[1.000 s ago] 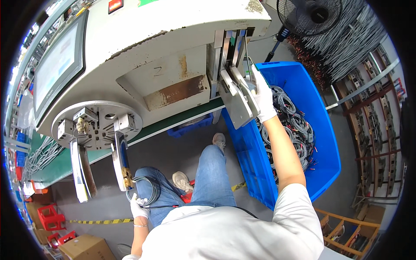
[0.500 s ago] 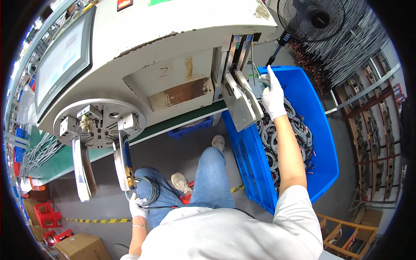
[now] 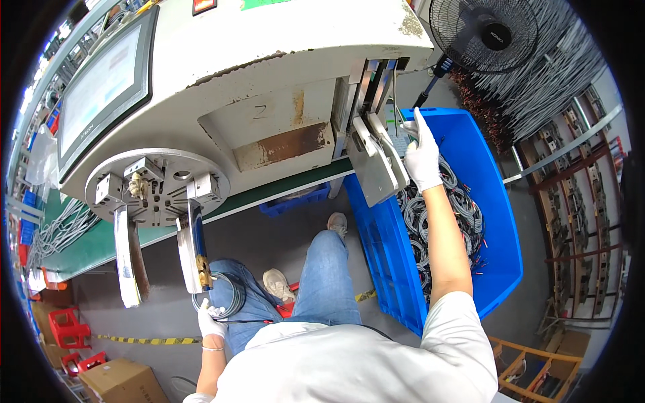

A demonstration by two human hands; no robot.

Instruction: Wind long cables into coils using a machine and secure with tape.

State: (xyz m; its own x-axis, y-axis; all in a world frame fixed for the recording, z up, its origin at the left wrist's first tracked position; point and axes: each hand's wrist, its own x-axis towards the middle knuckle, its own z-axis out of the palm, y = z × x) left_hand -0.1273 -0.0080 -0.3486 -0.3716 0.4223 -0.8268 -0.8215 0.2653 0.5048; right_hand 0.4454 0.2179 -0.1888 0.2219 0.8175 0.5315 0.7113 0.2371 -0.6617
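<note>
My left hand (image 3: 211, 322), in a white glove, is closed on a coil of grey cable (image 3: 234, 299). The coil sits over my left thigh, just below the metal prongs (image 3: 193, 258) that hang from a round slotted disc (image 3: 156, 201). A dark cable end with a red tip (image 3: 267, 321) trails from it across my lap. My right hand (image 3: 423, 161), also gloved, is raised beside a flat metal plate (image 3: 373, 168) on the machine's right end. Its fingers are stretched out and apart, and I see nothing held in them.
The pale machine (image 3: 282, 74) stands in front, with a screen (image 3: 104, 91) at left. A blue bin (image 3: 500, 201) of coiled cables is under my right forearm. A fan (image 3: 494, 37) and a cable bundle (image 3: 557, 60) stand far right. Red stools (image 3: 69, 330) and a carton (image 3: 124, 383) lie lower left.
The view has shifted slightly. Both hands keep nearly the same places, the left one still holding the cable coil and the right one still raised by the metal plate.
</note>
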